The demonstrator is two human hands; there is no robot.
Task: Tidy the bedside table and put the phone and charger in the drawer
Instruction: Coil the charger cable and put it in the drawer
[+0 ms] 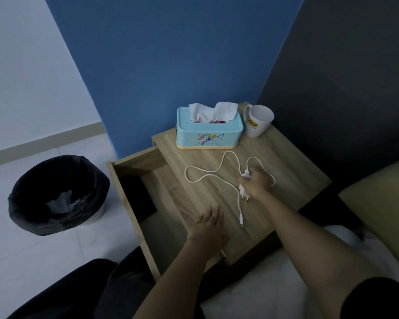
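Note:
A white charger plug (244, 188) lies on the wooden bedside table (293, 166), its white cable (202, 178) looping across the top. My right hand (256, 182) is closed around the plug and part of the cable. The drawer (134, 180) stands pulled out to the left. A dark flat thing, likely the phone (137, 194), lies inside it. My left hand (209, 224) rests flat with fingers apart at the table's front edge, over the drawer, holding nothing.
A light blue tissue box (209, 132) and a white mug (258, 120) stand at the back of the table. A bin with a black liner (58, 194) sits on the floor to the left. A bed with a pillow (382, 203) lies to the right.

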